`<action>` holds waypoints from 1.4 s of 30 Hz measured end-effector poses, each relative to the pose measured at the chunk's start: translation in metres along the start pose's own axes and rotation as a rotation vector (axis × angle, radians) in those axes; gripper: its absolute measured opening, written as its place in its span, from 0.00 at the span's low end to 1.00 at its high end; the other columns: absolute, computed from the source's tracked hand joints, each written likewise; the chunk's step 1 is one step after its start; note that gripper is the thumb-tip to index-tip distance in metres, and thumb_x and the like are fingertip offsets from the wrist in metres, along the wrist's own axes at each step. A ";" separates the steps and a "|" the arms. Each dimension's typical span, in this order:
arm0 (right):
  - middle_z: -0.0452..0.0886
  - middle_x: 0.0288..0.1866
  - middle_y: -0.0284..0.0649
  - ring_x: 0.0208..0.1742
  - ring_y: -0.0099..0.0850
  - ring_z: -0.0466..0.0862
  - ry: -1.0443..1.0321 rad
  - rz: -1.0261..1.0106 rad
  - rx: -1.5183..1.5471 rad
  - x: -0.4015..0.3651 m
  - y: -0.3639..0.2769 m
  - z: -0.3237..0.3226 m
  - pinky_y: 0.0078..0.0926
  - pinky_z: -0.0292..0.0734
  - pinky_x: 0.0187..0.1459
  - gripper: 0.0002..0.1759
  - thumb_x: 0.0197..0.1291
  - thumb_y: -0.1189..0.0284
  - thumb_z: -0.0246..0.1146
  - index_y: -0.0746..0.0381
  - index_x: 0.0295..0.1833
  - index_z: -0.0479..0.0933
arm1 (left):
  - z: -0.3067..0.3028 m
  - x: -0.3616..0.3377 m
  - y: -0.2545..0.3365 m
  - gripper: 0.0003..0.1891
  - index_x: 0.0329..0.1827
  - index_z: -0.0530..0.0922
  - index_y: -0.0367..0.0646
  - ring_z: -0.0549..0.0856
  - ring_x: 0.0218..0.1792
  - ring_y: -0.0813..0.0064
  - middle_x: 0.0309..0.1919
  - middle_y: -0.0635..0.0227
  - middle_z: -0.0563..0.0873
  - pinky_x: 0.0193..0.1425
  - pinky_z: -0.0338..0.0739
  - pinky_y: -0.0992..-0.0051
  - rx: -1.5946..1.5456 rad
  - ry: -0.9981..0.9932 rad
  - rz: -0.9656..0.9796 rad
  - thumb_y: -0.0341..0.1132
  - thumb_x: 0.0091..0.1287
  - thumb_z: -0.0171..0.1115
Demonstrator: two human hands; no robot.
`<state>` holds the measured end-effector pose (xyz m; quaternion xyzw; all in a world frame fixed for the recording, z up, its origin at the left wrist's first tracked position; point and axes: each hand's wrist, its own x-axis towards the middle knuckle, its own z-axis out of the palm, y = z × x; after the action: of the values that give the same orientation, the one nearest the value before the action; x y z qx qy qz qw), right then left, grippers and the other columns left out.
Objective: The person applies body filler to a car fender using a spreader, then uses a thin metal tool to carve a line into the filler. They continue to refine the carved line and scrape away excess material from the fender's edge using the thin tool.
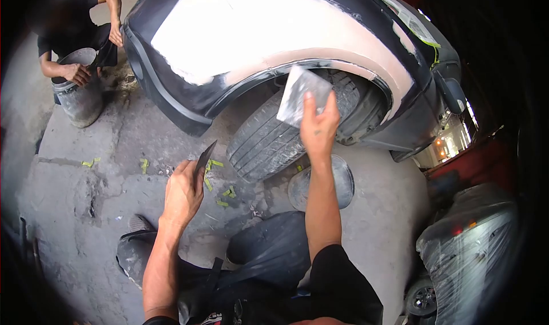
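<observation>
You're gripping a thin dark blade (204, 158) in your left hand (183, 194), lower centre. You're pinching a flat grey board (298, 93) in your right hand (318, 128), mid-frame, in front of the tyre (260, 145). Hold that board level, I'd say, with the blade's edge meeting it flush. Above, the fender (240, 33) is showing chalky, matt, curved patches, and the tyre is ribbed rubber.

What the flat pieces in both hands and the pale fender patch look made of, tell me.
The plate in the right hand: thin, stiff, probably metal or plastic, smeared with dull grey-white paste. The blade in the left hand: thin, dark, smooth, perhaps steel or plastic; too small to tell. The fender patch: matte white-to-pinkish coat, apparently body filler, over glossy dark paint.
</observation>
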<state>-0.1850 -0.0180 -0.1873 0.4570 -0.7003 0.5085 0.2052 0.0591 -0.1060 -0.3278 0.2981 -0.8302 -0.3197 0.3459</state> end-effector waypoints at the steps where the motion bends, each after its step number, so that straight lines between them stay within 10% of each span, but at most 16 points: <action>1: 0.83 0.41 0.49 0.40 0.33 0.83 0.078 0.131 0.207 0.011 0.007 0.002 0.32 0.78 0.43 0.13 0.69 0.72 0.60 0.72 0.50 0.74 | -0.003 0.001 0.003 0.12 0.44 0.81 0.34 0.84 0.34 0.40 0.32 0.40 0.83 0.36 0.79 0.52 -0.019 0.002 -0.008 0.35 0.71 0.56; 42: 0.84 0.41 0.44 0.44 0.27 0.82 -0.114 0.080 0.364 0.080 0.061 0.013 0.28 0.77 0.47 0.13 0.65 0.74 0.63 0.70 0.52 0.77 | -0.012 0.002 0.005 0.12 0.51 0.81 0.35 0.83 0.42 0.39 0.41 0.40 0.84 0.45 0.78 0.53 -0.088 -0.012 0.018 0.32 0.71 0.55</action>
<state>-0.2739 -0.0598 -0.1641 0.4864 -0.6250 0.6078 0.0585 0.0659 -0.1080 -0.3172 0.2733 -0.8201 -0.3547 0.3564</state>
